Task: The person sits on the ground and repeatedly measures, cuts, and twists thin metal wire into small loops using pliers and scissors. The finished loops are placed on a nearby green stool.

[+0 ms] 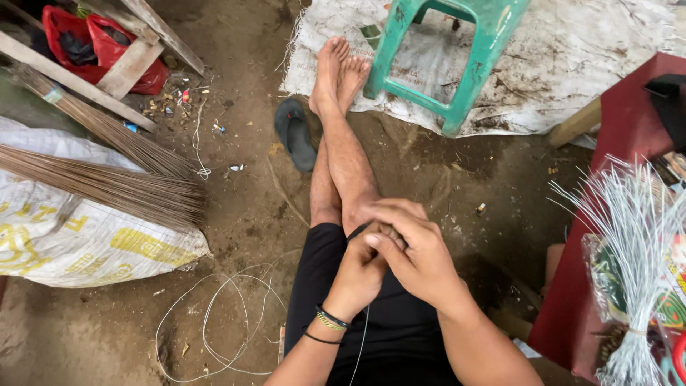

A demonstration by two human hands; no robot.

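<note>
- The left hand (359,270) and right hand (414,250) meet over the lap, fingers curled shut around a thin white wire (361,343) that hangs down, likely so both can work it close to the body.
- A bundle of white wire lengths (632,236) lies within reach, on the red table (622,121).
- Loose wire loops (214,322) lie on the dirt floor (243,207).

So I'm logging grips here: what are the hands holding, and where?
Both hands close together over something small at the knee; a thin white cord hangs below them. The grip point itself is hidden by the fingers.
</note>
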